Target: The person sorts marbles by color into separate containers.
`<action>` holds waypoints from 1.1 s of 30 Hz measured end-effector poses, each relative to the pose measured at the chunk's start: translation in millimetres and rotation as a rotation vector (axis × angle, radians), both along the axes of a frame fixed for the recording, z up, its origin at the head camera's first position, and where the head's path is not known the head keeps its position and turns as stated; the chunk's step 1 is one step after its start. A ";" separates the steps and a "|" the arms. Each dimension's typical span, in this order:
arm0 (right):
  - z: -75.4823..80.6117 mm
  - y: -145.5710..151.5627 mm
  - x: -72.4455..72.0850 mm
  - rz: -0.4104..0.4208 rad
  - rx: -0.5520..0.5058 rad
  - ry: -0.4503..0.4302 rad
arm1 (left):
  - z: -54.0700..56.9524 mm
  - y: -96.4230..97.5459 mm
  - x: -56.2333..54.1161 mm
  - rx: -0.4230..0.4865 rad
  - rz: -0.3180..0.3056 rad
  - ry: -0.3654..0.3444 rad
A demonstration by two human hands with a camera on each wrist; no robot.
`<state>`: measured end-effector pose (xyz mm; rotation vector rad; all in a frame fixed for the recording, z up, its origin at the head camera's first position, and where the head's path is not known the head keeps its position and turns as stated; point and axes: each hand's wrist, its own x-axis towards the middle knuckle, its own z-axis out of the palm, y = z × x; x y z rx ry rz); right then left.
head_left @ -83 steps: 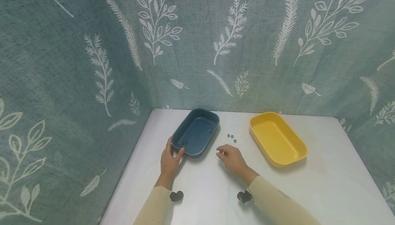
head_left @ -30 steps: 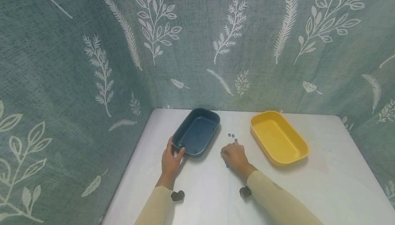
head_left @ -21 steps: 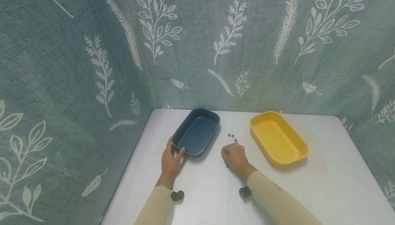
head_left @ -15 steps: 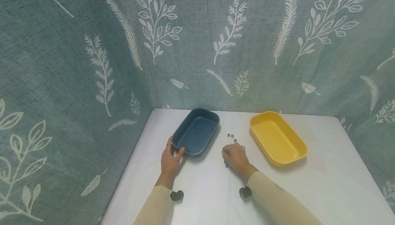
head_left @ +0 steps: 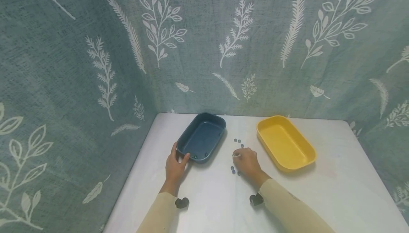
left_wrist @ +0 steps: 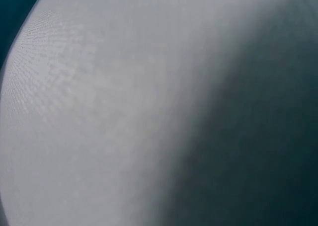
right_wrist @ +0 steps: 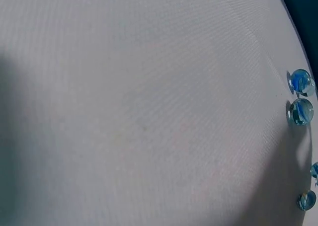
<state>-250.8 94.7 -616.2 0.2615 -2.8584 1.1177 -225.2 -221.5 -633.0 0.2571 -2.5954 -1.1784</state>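
In the head view, my left hand holds the near-left corner of a dark blue tray, thumb on the rim and fingers along the outside wall. A few marbles lie inside it. My right hand hovers close over the table between the trays, fingers curled, with thumb and index pinching what looks like a marble, mostly hidden by the fingers. Loose glass marbles sit just left of it. Some clear marbles with blue swirls show at the right edge of the right wrist view.
Beyond the right hand are a few more marbles. A yellow tray stands on the right of the white table. Patterned green cloth hangs behind and to the left. The left wrist view shows only blurred white surface and dark shadow.
My right hand came down over the table, paused at the marbles, and has now shifted slightly right, uncovering marbles beside it. Marbles inside the blue tray have rolled; my left hand stays at its corner.
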 end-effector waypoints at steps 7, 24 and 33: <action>-0.7 -5.3 5.4 -0.049 -0.067 0.003 | 1.7 -3.7 1.1 -0.007 0.008 -0.009; 9.6 -28.5 -14.0 0.106 0.043 0.114 | -7.1 -6.2 -2.0 -0.007 0.007 0.028; 4.2 -38.6 -18.3 0.077 0.111 0.085 | -2.4 0.0 -0.3 0.003 0.002 0.033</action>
